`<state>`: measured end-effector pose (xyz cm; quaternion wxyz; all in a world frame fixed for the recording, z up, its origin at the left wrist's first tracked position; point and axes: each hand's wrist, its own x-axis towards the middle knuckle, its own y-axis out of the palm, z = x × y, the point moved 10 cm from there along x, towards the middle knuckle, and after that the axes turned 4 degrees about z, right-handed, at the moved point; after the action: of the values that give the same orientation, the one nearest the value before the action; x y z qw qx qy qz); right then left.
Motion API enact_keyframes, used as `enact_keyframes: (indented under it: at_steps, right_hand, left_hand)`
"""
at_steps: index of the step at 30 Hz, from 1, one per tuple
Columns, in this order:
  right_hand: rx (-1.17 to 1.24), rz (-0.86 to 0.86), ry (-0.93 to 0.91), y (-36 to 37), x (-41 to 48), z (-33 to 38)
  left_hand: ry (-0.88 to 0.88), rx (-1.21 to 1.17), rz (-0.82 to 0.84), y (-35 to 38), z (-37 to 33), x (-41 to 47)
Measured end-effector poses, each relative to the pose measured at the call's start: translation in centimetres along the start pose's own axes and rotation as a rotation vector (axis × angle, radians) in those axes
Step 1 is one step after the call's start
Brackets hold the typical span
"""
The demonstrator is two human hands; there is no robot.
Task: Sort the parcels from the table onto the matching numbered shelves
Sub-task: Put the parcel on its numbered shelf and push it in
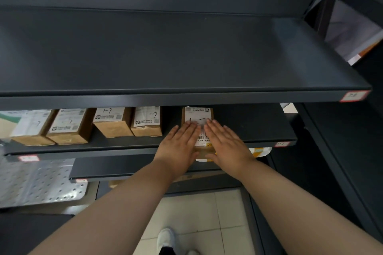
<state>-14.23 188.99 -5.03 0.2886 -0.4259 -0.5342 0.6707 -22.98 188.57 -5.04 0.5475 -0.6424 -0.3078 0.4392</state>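
Since the brown cardboard parcel with the white shipping label [198,115] already lies on the dark grey metal shelf [124,147] whose red-and-white edge tag [281,144] appears to read 1-7, the step in hand looks like seating it, not carrying it. Both the left hand [180,141] and the right hand [224,141] lie flat on its top face, side by side, fingers straight and close together, pressing down and gripping nothing. The box's long axis runs front to back, into the shelf's depth. Its label faces up, the handwritten mark lies toward the rear, partly under the fingertips, and its near end seems to overhang the shelf's front lip. To do this well, push evenly with both palms so the box slides straight back without swinging, and stop when its near face lines up with the row of four similar labelled cardboard boxes [113,122] standing apart to its left. Keep the knuckles low, since the bare upper shelf [165,51] hangs close overhead.
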Motion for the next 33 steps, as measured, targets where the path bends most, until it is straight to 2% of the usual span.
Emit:
enact_keyframes:
  at_steps: [13,27,33]
  right_hand:
    - [-0.033,0.056,0.096,0.0,4.6,-2.1]
    - [0.017,0.058,0.256,-1.9,8.5,-3.8]
    - [-0.029,0.018,0.193,-2.0,7.1,-3.5]
  left_hand:
    - [-0.041,0.031,0.0,-0.1,2.9,4.1]
    - [-0.181,0.089,0.145,-0.8,5.4,7.5]
    - [-0.174,0.12,0.057,-1.3,4.8,6.7]
